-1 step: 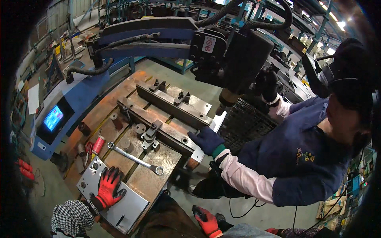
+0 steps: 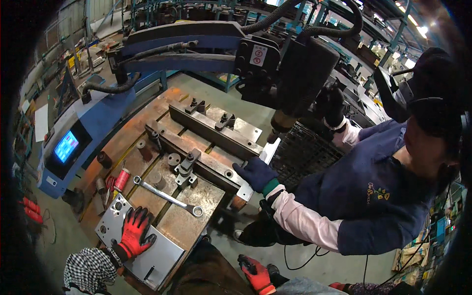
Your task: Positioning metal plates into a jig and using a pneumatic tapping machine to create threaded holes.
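My left hand, in a red and black glove, lies flat with fingers apart on a grey metal plate with holes and a slot. My right hand, in a matching glove, hangs low beside my leg, fingers loosely bent, with nothing visible in it. Just beyond the plate a long combination wrench rests across the worktable. A co-worker's dark-blue-gloved hand presses on a light metal strip at the bars' right end; that person's other gloved hand is up at the machine head.
Two steel bars are clamped on the table. Above them reaches a blue machine arm with a dark spindle head. A lit control screen stands left, near a red-handled tool and metal cylinders. The co-worker stands right.
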Action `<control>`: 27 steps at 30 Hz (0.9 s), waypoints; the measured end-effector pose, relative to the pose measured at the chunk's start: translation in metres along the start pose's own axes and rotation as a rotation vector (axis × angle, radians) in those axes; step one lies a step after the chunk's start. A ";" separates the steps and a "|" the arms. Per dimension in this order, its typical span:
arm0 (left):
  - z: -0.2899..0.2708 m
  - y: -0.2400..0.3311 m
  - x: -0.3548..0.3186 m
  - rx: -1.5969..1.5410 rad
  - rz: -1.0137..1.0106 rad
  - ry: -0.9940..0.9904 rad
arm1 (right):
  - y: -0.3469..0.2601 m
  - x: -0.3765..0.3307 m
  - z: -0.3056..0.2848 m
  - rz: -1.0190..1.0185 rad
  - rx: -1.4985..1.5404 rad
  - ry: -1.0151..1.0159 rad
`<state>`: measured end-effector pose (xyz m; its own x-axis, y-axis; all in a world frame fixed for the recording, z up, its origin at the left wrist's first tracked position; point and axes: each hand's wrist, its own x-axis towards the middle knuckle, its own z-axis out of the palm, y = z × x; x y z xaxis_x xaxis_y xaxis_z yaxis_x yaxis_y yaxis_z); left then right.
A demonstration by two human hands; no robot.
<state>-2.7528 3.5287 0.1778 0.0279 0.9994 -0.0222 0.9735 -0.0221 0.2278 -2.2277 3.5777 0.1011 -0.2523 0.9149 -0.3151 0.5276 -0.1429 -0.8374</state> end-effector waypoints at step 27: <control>0.005 -0.009 -0.010 0.043 -0.031 0.008 | 0.011 0.007 0.007 -0.118 -0.042 -0.017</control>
<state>-2.7605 3.5190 0.1715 -0.0045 0.9998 -0.0205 0.9826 0.0082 0.1855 -2.2298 3.5800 0.0863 -0.3286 0.9177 -0.2231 0.5264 -0.0181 -0.8500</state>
